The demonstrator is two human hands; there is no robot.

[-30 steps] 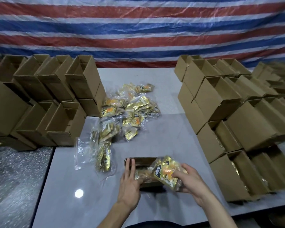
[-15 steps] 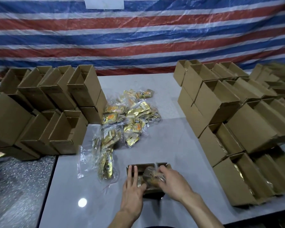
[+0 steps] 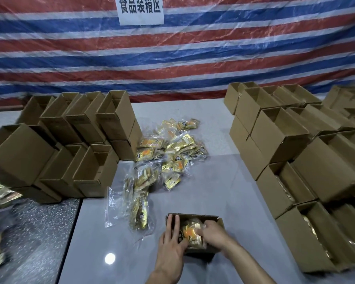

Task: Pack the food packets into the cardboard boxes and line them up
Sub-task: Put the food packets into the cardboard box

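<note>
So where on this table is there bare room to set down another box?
Bare table lies between the packets and the right stack, and left of the box toward the front edge. Crowded: left stack, right stack, the packets.

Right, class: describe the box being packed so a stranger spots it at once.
On the grey table, cardboard box stacks flank loose gold packets. In front sits a lone box. Only it has the left hand on it and the right hand holding a packet inside.
</note>
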